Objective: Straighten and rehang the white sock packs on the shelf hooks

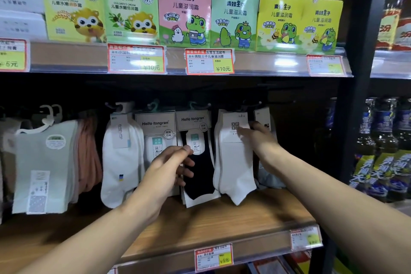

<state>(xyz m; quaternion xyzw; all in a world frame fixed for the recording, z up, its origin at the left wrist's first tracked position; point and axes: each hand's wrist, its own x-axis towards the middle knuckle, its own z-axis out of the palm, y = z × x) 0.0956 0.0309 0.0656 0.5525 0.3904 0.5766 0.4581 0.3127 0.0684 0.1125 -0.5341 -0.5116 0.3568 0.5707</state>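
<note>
Several sock packs hang from hooks under the upper shelf. A white sock pack (235, 162) with a small square-logo label hangs at the right. My right hand (258, 140) grips its right edge near the label, thumb on the front. A black sock pack (200, 173) with a "Hello tongran" card hangs beside it. My left hand (171, 167) pinches the left edge of that black pack. It covers the lower part of a white "Hello tongran" pack (155, 138). Another white sock pack (120, 160) hangs further left.
Pale green and pink sock packs (44, 167) hang at the left. A wooden shelf board (211, 222) with price tags lies below the socks. Children's cream boxes (184, 13) stand on the shelf above. Bottles (382, 149) fill the rack to the right, past a black upright.
</note>
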